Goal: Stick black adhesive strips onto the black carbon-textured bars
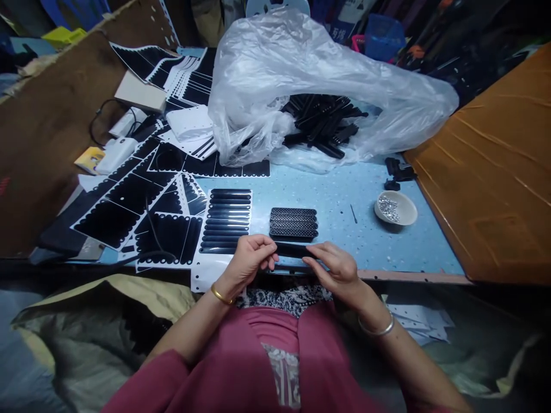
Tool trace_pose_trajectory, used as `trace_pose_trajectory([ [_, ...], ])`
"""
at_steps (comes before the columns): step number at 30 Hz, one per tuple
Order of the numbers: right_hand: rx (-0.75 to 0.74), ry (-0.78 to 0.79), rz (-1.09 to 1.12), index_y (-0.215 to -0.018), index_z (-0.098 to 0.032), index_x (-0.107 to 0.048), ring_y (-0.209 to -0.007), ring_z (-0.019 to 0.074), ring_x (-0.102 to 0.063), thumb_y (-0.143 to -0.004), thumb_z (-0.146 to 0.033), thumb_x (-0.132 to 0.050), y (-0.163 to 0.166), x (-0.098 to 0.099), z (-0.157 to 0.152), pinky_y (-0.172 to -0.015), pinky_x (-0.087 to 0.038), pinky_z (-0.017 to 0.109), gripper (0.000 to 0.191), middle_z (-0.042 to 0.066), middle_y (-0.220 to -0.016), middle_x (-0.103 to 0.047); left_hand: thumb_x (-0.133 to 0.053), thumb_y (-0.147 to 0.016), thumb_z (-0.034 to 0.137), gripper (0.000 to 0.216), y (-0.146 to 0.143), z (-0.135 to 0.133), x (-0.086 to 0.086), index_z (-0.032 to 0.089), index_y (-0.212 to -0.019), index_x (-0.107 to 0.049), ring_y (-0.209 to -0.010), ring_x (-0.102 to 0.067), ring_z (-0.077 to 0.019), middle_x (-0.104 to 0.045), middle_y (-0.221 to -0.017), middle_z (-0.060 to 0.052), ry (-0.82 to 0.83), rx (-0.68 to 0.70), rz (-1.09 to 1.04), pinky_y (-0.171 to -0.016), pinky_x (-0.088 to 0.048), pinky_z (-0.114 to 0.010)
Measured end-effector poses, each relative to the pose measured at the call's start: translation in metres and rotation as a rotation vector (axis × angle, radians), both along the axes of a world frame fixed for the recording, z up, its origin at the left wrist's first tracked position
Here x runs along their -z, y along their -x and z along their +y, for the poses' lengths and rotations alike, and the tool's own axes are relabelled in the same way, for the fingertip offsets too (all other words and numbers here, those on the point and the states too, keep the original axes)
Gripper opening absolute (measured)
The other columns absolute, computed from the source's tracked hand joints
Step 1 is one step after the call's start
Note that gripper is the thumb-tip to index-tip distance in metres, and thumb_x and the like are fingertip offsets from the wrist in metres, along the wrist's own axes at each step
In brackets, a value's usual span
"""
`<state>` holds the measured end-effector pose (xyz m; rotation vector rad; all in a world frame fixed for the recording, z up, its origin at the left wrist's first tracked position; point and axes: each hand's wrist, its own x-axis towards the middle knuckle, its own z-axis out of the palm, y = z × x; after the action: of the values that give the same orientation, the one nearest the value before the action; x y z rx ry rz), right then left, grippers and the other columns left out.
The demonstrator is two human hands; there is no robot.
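Observation:
A long narrow black strip (293,250) is stretched level between my two hands at the front edge of the table. My left hand (252,255) pinches its left end between thumb and fingers. Around the right end close the thumb and fingers of my right hand (336,267). Just beyond the strip lies a neat block of black pieces with a patterned surface (293,222). Beside my left hand is a white sheet of glossy black rounded stickers (227,221), its lower part hanging over the edge.
A big clear plastic bag (344,69) holds many black plastic pieces (322,120). Small silvery parts fill part of a white bowl (408,213) at the right. More black sticker sheets (129,195) overlap at the left. An orange-brown board (495,183) borders the right side.

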<state>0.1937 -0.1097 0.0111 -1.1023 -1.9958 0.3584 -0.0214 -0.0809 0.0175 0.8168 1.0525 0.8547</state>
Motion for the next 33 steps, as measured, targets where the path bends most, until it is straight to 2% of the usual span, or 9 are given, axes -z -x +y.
trace_pose_trajectory([
  [3, -0.01, -0.063, -0.036, -0.108, -0.016, -0.069, -0.071, 0.0205, -0.065, -0.088, -0.013, -0.058, -0.002, 0.002, 0.0, -0.063, -0.055, 0.035, 0.022, 0.01, -0.081, -0.072, -0.072, -0.075, 0.037, 0.026, 0.004, 0.001, 0.001, 0.011, -0.072, -0.068, -0.042, -0.054, -0.0089, -0.065, -0.058, -0.004, -0.095, -0.004, 0.154, -0.039, -0.035, -0.018],
  [8, 0.128, 0.003, 0.02, -0.1, -0.018, -0.07, -0.071, 0.0181, -0.068, -0.088, -0.016, -0.061, -0.021, 0.005, 0.002, -0.064, -0.056, 0.031, 0.016, 0.007, -0.08, -0.072, -0.068, -0.079, 0.033, 0.026, 0.016, 0.005, 0.02, 0.011, -0.093, -0.072, -0.052, -0.06, -0.0122, -0.069, -0.066, -0.004, -0.457, -0.197, 0.565, -0.052, -0.048, -0.023],
  [11, 0.175, 0.118, 0.097, -0.096, -0.021, -0.071, -0.074, 0.017, -0.07, -0.089, -0.02, -0.061, -0.029, 0.013, 0.005, -0.066, -0.057, 0.029, 0.013, 0.005, -0.082, -0.073, -0.065, -0.08, 0.027, 0.019, 0.017, 0.006, 0.035, 0.013, -0.091, -0.072, -0.059, -0.063, -0.013, -0.073, -0.078, -0.007, -0.685, -0.12, 0.728, -0.056, -0.049, -0.024],
  [14, 0.145, 0.168, 0.128, -0.096, -0.021, -0.071, -0.078, 0.0178, -0.071, -0.089, -0.021, -0.061, -0.026, 0.024, 0.005, -0.071, -0.059, 0.029, 0.013, 0.006, -0.086, -0.075, -0.061, -0.081, 0.021, 0.015, 0.011, 0.002, 0.044, 0.015, -0.091, -0.071, -0.067, -0.067, -0.0154, -0.075, -0.083, -0.007, -0.807, -0.01, 0.755, -0.062, -0.052, -0.025],
  [17, 0.113, 0.189, 0.118, -0.096, -0.02, -0.071, -0.078, 0.0179, -0.071, -0.088, -0.02, -0.062, -0.021, 0.03, 0.001, -0.07, -0.059, 0.03, 0.012, 0.006, -0.085, -0.075, -0.058, -0.082, 0.018, 0.013, 0.008, -0.007, 0.044, 0.014, -0.088, -0.069, -0.064, -0.066, -0.0149, -0.073, -0.079, -0.007, -0.837, 0.029, 0.772, -0.06, -0.052, -0.024],
  [22, 0.098, 0.185, 0.085, -0.097, -0.021, -0.071, -0.078, 0.0179, -0.071, -0.089, -0.021, -0.06, -0.025, 0.026, -0.001, -0.07, -0.059, 0.03, 0.013, 0.006, -0.086, -0.074, -0.061, -0.081, 0.02, 0.013, 0.014, -0.011, 0.04, 0.014, -0.09, -0.069, -0.058, -0.062, -0.0126, -0.07, -0.072, -0.004, -0.807, 0.05, 0.767, -0.056, -0.049, -0.022],
  [27, 0.196, 0.005, 0.022, -0.099, -0.02, -0.069, -0.079, 0.0192, -0.07, -0.088, -0.019, -0.061, -0.034, 0.03, 0.024, -0.07, -0.059, 0.032, 0.014, 0.008, -0.087, -0.073, -0.066, -0.078, 0.022, 0.017, 0.014, 0.014, 0.047, 0.013, -0.092, -0.07, -0.049, -0.055, -0.009, -0.068, -0.066, -0.002, -0.669, -0.034, 0.768, -0.048, -0.044, -0.019],
  [30, 0.17, -0.041, -0.032, -0.097, -0.019, -0.068, -0.075, 0.0192, -0.069, -0.088, -0.018, -0.061, -0.034, 0.035, 0.035, -0.065, -0.058, 0.032, 0.012, 0.009, -0.084, -0.071, -0.067, -0.073, 0.017, 0.018, 0.008, 0.029, 0.051, 0.014, -0.091, -0.07, -0.05, -0.057, -0.0092, -0.068, -0.065, 0.0, -0.636, -0.024, 0.743, -0.05, -0.045, -0.018],
  [33, 0.119, -0.021, -0.056, -0.099, -0.018, -0.068, -0.075, 0.0192, -0.068, -0.088, -0.017, -0.059, -0.032, 0.037, 0.034, -0.064, -0.057, 0.032, 0.014, 0.009, -0.084, -0.07, -0.067, -0.072, 0.013, 0.016, 0.006, 0.031, 0.051, 0.014, -0.088, -0.07, -0.053, -0.057, -0.0097, -0.067, -0.064, 0.0, -0.659, 0.003, 0.747, -0.052, -0.046, -0.019],
])
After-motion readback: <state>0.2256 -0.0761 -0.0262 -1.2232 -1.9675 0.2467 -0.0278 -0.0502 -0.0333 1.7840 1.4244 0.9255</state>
